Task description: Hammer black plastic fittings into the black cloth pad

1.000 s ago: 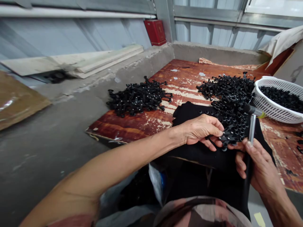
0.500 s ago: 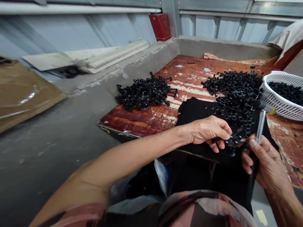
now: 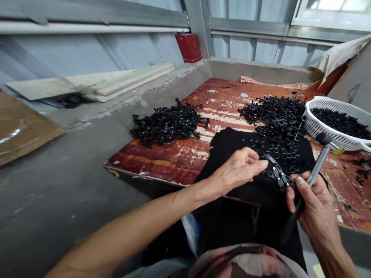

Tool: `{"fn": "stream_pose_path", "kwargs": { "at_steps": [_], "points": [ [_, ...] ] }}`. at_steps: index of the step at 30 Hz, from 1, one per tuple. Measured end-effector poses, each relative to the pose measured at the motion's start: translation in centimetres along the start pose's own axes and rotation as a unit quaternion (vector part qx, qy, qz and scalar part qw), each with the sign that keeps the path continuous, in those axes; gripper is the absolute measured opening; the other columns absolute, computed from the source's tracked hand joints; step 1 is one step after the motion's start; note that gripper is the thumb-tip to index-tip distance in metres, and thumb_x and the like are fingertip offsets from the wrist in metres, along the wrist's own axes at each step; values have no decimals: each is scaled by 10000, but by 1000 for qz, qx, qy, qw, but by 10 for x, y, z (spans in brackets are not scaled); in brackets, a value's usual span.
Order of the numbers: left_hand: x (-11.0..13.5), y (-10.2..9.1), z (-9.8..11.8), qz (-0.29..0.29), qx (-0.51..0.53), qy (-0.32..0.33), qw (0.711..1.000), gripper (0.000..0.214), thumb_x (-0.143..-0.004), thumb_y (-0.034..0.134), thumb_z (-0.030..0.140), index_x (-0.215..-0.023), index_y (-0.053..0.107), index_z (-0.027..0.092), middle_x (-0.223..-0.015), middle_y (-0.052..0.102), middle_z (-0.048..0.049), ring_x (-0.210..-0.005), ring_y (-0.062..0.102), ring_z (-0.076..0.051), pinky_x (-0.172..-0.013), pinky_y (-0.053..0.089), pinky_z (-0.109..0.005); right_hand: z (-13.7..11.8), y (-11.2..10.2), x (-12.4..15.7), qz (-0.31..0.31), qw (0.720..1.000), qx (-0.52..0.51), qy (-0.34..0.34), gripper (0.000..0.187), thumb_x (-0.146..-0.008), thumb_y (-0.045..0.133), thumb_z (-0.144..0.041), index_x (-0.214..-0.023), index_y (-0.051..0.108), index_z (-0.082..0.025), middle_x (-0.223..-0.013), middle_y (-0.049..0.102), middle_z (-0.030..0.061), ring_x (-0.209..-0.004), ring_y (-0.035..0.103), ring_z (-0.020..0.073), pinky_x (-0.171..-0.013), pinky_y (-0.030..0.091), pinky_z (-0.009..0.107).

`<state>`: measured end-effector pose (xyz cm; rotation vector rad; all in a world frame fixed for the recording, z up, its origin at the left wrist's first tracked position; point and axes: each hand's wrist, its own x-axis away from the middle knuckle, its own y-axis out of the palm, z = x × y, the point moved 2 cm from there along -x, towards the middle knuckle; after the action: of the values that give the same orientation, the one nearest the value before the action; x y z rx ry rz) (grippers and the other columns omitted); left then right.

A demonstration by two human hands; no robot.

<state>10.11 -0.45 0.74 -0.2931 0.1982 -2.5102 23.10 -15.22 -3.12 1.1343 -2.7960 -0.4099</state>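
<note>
My right hand [image 3: 314, 200] is closed around a hammer [image 3: 317, 166] with a dark head, a metal shaft and a black grip. Between its thumb and fingers the same hand also pinches one end of a black jointed linkage [image 3: 278, 173] with shiny rivets. Fingers curled and thumb stretched forward, my left hand [image 3: 239, 170] is at the linkage's far end; whatever lies between its fingers is hidden. Beneath both hands a black cloth [image 3: 228, 150] covers the table edge. Several small black round pieces [image 3: 276, 150] lie on the cloth beyond the linkage.
Piles of similar black linkages sit on the worn red-brown table [image 3: 162, 166]: a left pile [image 3: 171, 121] and a right pile [image 3: 278, 112]. A white basket [image 3: 327, 129] of black parts stands at right. A red tin [image 3: 188, 48] rests on the ledge.
The linkage has turned, so its rivets and left end now show. My left hand has shifted from its earlier grip toward the left end. The hammer tilts further right.
</note>
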Motion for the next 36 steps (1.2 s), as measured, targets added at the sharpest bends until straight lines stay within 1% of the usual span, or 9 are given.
{"fn": "stream_pose_path", "kwargs": {
  "at_steps": [3, 10, 14, 18, 21, 25, 29, 32, 36],
  "points": [
    [5, 8, 3, -53, -62, 9, 997, 355, -872, 499, 465, -903, 619, 132, -780, 616, -21, -724, 562, -133, -645, 438, -238, 0, 1, 0, -10, 1000, 13, -6, 278, -821, 741, -359, -910, 500, -252, -667, 634, -61, -426, 536, 82, -361, 423, 169],
    [-3, 17, 14, -67, -165, 62, 982, 211, -881, 466, 300, -778, 590, 165, -589, 498, 45, -552, 445, -91, -521, 310, -205, 6, 0, 2, -75, 990, 116, 2, 264, -829, 738, -382, -889, 535, -225, -531, 605, -54, -359, 500, 91, -332, 400, 174],
    [-1, 21, 7, -124, -152, 58, 979, 195, -874, 488, 306, -766, 561, 162, -679, 628, 15, -520, 464, -74, -500, 316, -192, 7, -2, 4, -80, 987, 140, -4, 266, -845, 715, -407, -899, 524, -230, -541, 608, -55, -372, 517, 96, -334, 413, 178],
    [0, 20, 5, -112, -101, 21, 988, 131, -866, 484, 251, -770, 523, 170, -669, 633, 23, -481, 444, -58, -480, 318, -178, 7, -1, 3, -90, 984, 152, -4, 253, -862, 693, -419, -914, 541, -224, -594, 640, -33, -377, 531, 93, -342, 430, 185],
    [-3, 7, 5, -73, -35, -45, 996, 123, -859, 468, 201, -739, 476, 178, -617, 590, 39, -484, 487, -64, -480, 350, -173, 6, 0, 2, -85, 984, 155, -11, 235, -888, 658, -431, -938, 572, -218, -759, 692, 12, -433, 561, 82, -379, 465, 188],
    [-16, -30, 1, -24, 4, -102, 994, 111, -822, 472, 171, -712, 487, 174, -565, 549, 47, -431, 468, -63, -435, 343, -178, 7, -2, 2, -74, 987, 144, -11, 212, -902, 639, -427, -949, 584, -228, -842, 691, 27, -483, 585, 95, -385, 480, 201],
    [-35, -63, -10, 26, -14, -67, 997, 111, -794, 453, 161, -693, 498, 173, -535, 503, 53, -389, 393, -49, -382, 268, -177, 10, -6, 2, -58, 990, 127, 1, 207, -881, 669, -413, -946, 580, -238, -860, 682, 35, -553, 625, 133, -359, 462, 198],
    [-50, -76, -16, 76, -62, -41, 994, 109, -786, 456, 172, -685, 496, 173, -533, 508, 51, -380, 377, -44, -377, 251, -174, 10, -7, 3, -54, 990, 132, 11, 215, -874, 678, -408, -954, 582, -233, -832, 674, 29, -528, 603, 125, -359, 465, 199],
    [-61, -83, -18, 56, -108, 1, 993, 131, -787, 472, 180, -660, 500, 163, -550, 537, 39, -416, 400, -45, -411, 279, -169, 9, -7, 4, -31, 990, 139, 17, 247, -847, 705, -414, -956, 587, -226, -834, 670, 29, -525, 588, 121, -356, 467, 192]
  ]
}}
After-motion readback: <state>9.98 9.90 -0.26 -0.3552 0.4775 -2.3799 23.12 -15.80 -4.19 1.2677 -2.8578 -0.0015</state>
